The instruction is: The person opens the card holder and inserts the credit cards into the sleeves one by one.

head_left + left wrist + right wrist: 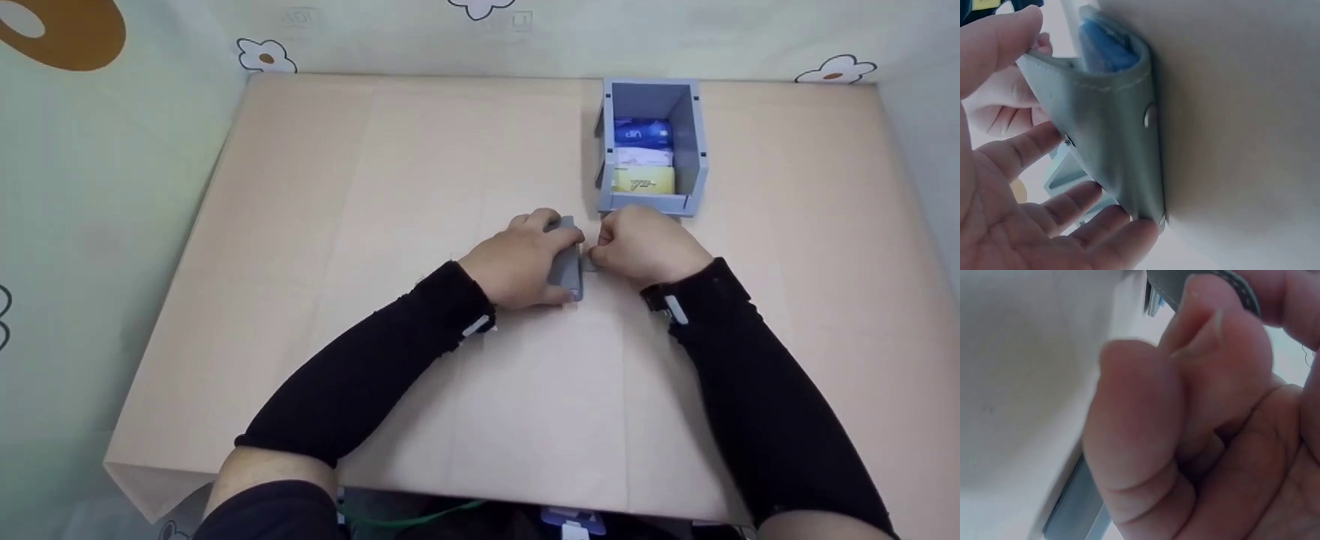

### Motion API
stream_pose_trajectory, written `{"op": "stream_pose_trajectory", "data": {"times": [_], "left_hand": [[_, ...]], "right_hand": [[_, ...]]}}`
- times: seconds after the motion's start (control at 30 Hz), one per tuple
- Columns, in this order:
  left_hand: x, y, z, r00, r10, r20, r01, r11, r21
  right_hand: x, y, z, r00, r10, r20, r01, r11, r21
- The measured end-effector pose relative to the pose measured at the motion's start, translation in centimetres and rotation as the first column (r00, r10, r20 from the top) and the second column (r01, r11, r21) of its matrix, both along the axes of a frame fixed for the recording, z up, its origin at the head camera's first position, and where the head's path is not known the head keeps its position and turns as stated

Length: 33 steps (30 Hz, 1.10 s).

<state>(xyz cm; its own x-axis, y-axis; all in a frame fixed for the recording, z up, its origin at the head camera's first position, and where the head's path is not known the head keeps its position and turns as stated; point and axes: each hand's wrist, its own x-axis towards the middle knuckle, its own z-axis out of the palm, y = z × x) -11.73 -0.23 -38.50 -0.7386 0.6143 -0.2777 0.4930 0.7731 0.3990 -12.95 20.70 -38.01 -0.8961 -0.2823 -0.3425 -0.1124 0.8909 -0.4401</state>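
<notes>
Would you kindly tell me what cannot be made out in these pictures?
- Head view: left hand covers most of the grey pouch.
- Head view: right hand hides what its fingers pinch.
- Right wrist view: fingers fill the blurred frame.
- Left wrist view: the pouch's blue contents stay unidentifiable.

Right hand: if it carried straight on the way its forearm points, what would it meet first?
Most likely the open grey plastic bin just beyond the right hand; its low front lip lies closest, though depth is uncertain.

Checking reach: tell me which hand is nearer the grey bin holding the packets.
Right. The right hand sits just in front of the grey bin; the left hand, gripping the grey wallet, lies farther off to its left.
</notes>
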Motion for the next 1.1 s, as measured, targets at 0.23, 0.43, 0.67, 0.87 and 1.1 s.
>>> {"op": "stream_pose_trajectory", "data": {"times": [0.23, 0.43, 0.67, 0.87, 1.1], "left_hand": [[-0.5, -1.4, 0.5, 0.998, 0.030, 0.063, -0.038, 0.992, 0.122], [-0.5, -2.3, 0.9, 0.995, 0.057, 0.083, -0.072, 0.981, 0.180], [-0.2, -3.4, 1.4, 0.992, 0.092, 0.091, -0.110, 0.971, 0.215], [-0.4, -4.0, 1.8, 0.979, 0.188, 0.075, -0.200, 0.955, 0.217], [-1.0, -4.8, 2.0, 0.949, 0.303, 0.089, -0.315, 0.932, 0.178]], "right_hand": [[-0.1, 0.0, 0.2, 1.000, -0.006, 0.012, 0.006, 1.000, -0.007], [-0.2, 0.0, 0.1, 1.000, -0.005, -0.006, 0.005, 1.000, 0.003], [-0.3, 0.0, 0.0, 1.000, -0.027, 0.007, 0.027, 1.000, 0.013], [-0.3, 0.1, -0.2, 0.999, -0.034, -0.012, 0.034, 0.999, 0.012], [-0.2, 0.1, -0.2, 0.998, -0.060, -0.017, 0.060, 0.998, -0.001]]}}
